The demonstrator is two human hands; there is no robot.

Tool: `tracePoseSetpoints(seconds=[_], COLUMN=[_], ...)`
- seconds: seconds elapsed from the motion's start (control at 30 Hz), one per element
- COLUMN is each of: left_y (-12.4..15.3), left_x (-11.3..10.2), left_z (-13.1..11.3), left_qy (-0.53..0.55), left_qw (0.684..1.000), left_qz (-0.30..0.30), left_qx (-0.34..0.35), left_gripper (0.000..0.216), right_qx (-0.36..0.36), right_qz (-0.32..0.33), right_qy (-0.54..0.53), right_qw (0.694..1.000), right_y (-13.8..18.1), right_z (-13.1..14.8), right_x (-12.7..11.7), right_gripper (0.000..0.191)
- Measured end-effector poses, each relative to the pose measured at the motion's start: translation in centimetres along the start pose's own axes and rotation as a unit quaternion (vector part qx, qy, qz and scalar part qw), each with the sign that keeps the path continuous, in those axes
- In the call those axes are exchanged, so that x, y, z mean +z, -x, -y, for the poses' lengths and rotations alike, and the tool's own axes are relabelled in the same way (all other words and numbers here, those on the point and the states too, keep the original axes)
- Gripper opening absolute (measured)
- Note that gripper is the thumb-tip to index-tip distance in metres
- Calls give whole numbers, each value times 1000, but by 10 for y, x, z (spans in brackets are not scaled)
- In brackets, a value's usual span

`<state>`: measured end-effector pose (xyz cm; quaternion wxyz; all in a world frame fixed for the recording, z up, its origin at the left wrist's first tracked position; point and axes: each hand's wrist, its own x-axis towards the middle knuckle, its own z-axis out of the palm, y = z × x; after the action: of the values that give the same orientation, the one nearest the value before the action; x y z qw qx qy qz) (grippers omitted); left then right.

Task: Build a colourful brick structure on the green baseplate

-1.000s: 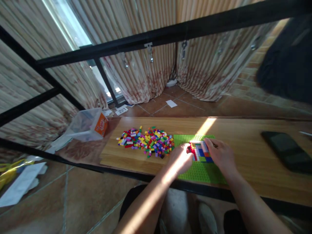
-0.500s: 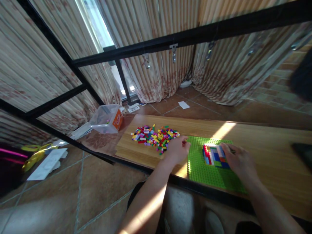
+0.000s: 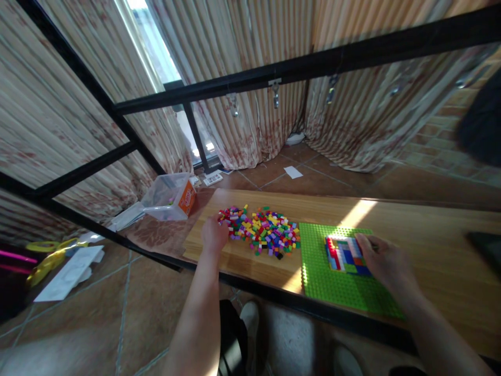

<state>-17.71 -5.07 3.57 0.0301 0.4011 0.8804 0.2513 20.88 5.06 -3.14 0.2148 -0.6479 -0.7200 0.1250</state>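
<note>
My left hand (image 3: 214, 233) is at the left end of a heap of small multicoloured toy bricks (image 3: 270, 230). Its fingers are smeared and partly hidden, so their grip does not show. A green studded baseplate (image 3: 313, 271) lies right of the heap. On it sits a flat block of joined bricks (image 3: 346, 255) in red, white, blue, green and other colours. My right hand (image 3: 383, 258) is at the right edge of this block, fingers curled and pressed together by its upper right corner. Whatever they pinch, if anything, is too small or covered to name.
The wooden tabletop (image 3: 422, 250) has a dark metal frame along its near edge. A clear plastic box (image 3: 166, 201) with an orange label stands beyond its left end. A dark flat object (image 3: 487, 253) lies at the far right. Black bars (image 3: 242, 83) cross in front of curtains.
My left hand has moved left, from beside the baseplate to the far left end of the brick heap, uncovering the heap's right part. My right hand has stayed at the joined bricks.
</note>
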Motion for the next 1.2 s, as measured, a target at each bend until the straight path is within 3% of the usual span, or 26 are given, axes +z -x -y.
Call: tracePoseSetpoints(seconds=[0.17, 0.33, 0.5, 0.6, 0.7, 0.77, 0.9, 1.0, 1.2], left_y=[12, 12, 7, 8, 16, 29, 65, 92, 117], left_x=[30, 52, 52, 45, 41, 44, 60, 70, 77], left_z=[-35, -48, -46, -49, -59, -71, -101, -123, -153], left_qy=[-67, -152, -150, -109, -2, 97, 232, 257, 271], left_qw=[990, 984, 983, 987, 986, 971, 919, 887, 876], left_qz=[-33, -35, -43, -41, -28, -3, 93, 148, 181], left_qx=[119, 90, 94, 112, 165, 218, 306, 353, 356], left_gripper=[33, 32, 28, 27, 25, 22, 16, 14, 27], right_qx=[-1, -21, -31, -31, 6, 16, 65, 54, -115], right_qz=[-5, -3, 3, -8, -72, -114, -141, -126, 17], right_qy=[13, 0, -5, -20, -57, -109, -211, -275, -322], right_qw=[1000, 1000, 999, 999, 996, 987, 965, 952, 940], right_y=[-1, 1, 2, 2, 4, 4, 4, 8, 25], right_z=[-1, 0, 5, 9, 14, 20, 29, 33, 40], right_x=[2, 0, -4, -5, -8, -14, -25, -29, -42], right_gripper=[48, 51, 50, 48, 48, 50, 49, 41, 26])
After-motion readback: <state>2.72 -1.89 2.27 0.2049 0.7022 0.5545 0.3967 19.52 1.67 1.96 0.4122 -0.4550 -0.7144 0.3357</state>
